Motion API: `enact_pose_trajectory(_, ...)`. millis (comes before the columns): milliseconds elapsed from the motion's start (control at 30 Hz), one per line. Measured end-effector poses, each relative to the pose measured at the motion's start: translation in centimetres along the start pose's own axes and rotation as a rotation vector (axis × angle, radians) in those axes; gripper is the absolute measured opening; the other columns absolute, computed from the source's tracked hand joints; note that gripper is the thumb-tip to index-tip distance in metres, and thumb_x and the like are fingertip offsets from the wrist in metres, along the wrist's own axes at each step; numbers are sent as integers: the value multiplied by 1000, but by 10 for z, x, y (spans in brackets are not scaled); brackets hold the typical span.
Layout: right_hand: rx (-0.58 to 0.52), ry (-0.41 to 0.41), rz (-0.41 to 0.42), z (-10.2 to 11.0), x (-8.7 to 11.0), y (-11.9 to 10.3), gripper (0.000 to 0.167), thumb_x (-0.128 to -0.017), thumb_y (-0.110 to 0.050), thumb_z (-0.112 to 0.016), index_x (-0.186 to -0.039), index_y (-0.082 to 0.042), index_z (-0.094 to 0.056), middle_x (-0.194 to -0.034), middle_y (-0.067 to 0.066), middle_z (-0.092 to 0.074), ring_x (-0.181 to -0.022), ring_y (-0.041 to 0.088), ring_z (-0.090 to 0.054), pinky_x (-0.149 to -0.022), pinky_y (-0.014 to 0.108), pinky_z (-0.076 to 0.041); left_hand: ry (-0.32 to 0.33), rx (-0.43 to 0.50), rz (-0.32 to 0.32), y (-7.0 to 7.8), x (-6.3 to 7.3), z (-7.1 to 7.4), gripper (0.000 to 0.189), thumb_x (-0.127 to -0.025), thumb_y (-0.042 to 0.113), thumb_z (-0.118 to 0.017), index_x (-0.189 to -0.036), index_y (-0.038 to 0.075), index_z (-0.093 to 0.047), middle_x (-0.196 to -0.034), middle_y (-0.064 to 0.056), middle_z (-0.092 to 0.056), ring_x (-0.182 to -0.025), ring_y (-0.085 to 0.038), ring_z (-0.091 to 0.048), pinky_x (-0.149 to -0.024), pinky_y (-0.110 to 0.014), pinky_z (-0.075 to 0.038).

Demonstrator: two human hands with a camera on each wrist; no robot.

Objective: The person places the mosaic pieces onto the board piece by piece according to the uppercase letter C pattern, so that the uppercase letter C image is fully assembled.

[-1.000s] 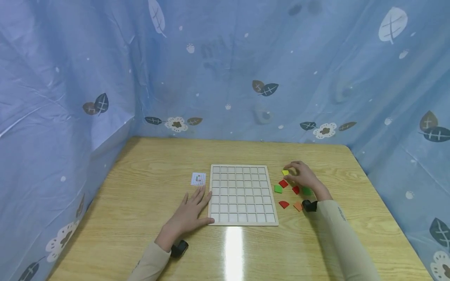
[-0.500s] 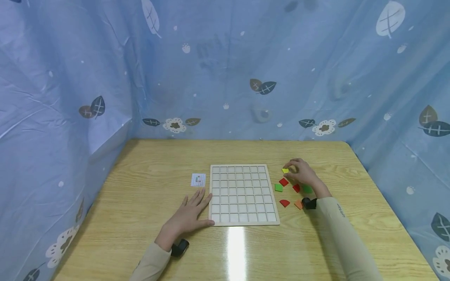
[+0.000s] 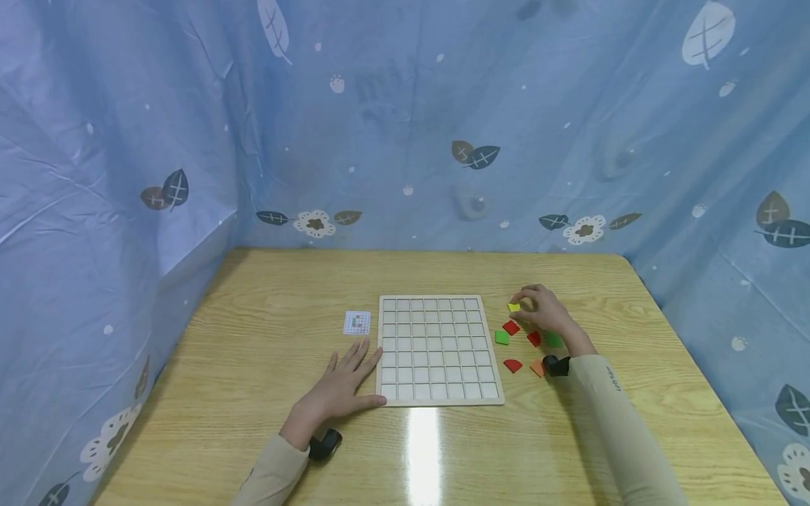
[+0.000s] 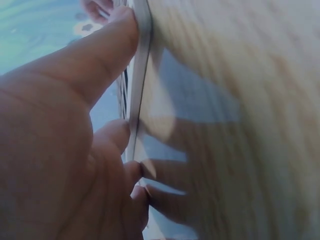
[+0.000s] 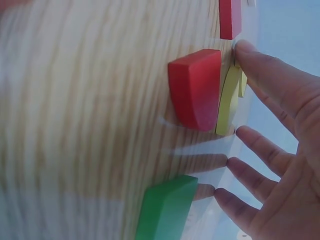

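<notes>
Blue leafy curtain behind a wood surface.
Your left grip is spread, its thumb touching the near left corner of the grid board; your right grip has finger and thumb bent round a yellow tile, right of the board, near red tiles, green tiles and an orange tile. A small card lies left of the board.

The table is viewed from above by the head camera, aimed toward its far edge; the grid board is shared close-up by the left-wrist view, the yellow tile by the right-wrist view, both aimed low.
</notes>
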State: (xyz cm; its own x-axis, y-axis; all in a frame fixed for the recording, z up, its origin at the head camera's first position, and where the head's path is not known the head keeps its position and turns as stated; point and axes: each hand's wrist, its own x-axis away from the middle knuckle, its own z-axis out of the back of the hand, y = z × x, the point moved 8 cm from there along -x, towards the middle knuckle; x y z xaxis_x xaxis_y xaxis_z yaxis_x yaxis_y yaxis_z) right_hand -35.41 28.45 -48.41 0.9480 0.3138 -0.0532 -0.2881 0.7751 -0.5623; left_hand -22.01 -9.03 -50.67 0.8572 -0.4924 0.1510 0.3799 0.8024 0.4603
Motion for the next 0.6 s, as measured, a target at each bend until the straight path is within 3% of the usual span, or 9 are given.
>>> enact_pose_trajectory(300, -23, 30, 76, 2, -3, -19, 24, -82, -15, -71, -102, -3, -63, -124, 28, -47, -116, 46, -40, -96, 62, -32, -22, 6, -3, 4, 0, 5, 85, -84, 55, -56, -149, 17, -18, -156, -13, -7, -143, -33, -3, -111, -59, -1)
enact_pose_trajectory(600, -53, 19, 87, -2, -10, -41, 25, -81, -15, -71, -102, -3, -64, -127, 28, -46, -120, 45, -39, -100, 62, -29, -42, -5, 1, 5, 1, 4, 85, -85, 57, -54, -150, 17, -17, -156, -12, -6, -143, -32, -3, -111, -59, -2)
